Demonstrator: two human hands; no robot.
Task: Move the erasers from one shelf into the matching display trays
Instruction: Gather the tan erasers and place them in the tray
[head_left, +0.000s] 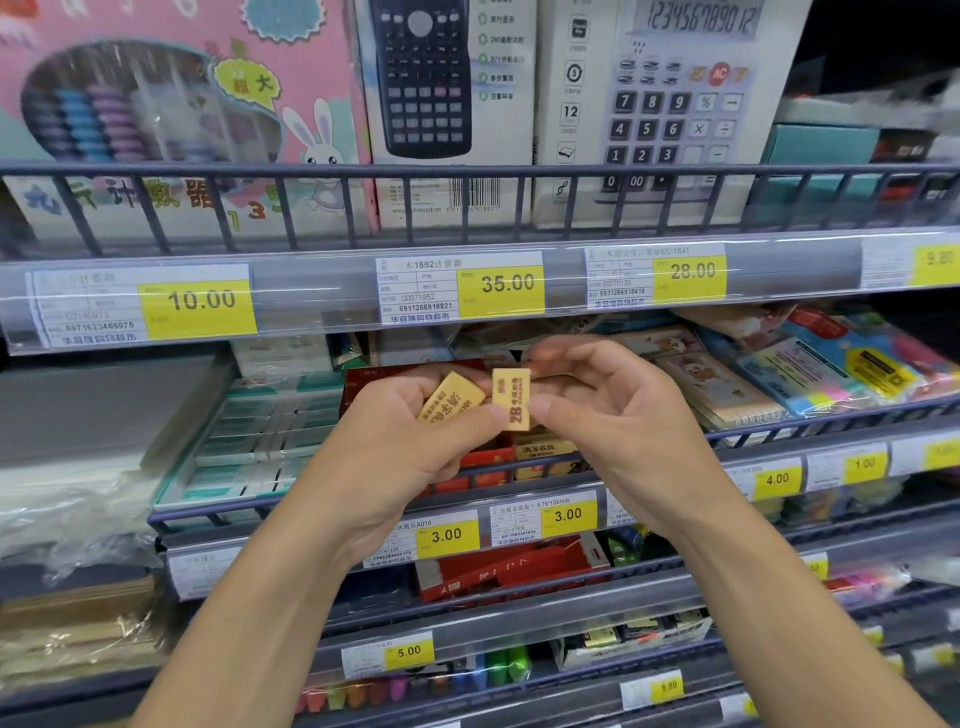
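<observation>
Location I am viewing: stationery shop aisle. Evidence: tiered wire-railed shelves (467, 171), yellow price tags (501, 291) along shelf edges, boxed calculators (447, 104), packaged notepads (810, 379) at right.

Both my forearms rise from six o'clock and converge at centre. My left hand (410, 436) curls its fingers round one eraser (451, 397) — my right hand (602, 410), at three o'clock of it, pinches a second eraser (511, 399) upright between thumb and fingertips.

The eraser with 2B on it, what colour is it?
Yellow-orange, with darker orange print; the eraser shows in the head view.
</observation>
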